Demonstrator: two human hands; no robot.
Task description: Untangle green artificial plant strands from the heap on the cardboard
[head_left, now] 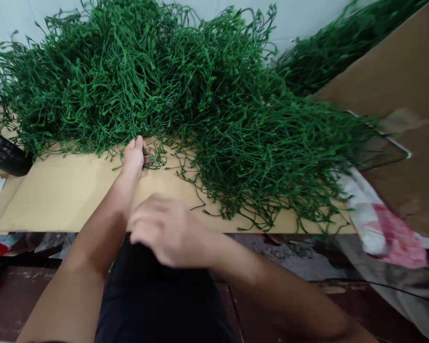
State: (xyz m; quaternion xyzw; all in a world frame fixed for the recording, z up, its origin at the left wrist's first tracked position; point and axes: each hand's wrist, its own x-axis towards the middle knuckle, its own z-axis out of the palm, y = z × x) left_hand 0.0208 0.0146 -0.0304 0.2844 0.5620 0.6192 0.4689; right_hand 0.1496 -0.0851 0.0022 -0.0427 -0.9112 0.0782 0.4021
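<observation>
Thin green stems are heaped along the back of a cardboard sheet. The left hand is placed at the heap's front edge, fingers curled; a few loose strands are seen right beside them, though whether these are gripped cannot be told. The right hand is held nearer the camera, blurred; its finger closure cannot be made out.

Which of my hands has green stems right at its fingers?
Your left hand, over the cardboard, with green stems by its fingers. Your right hand, blurred, is nearer your lap and shows none.
</observation>
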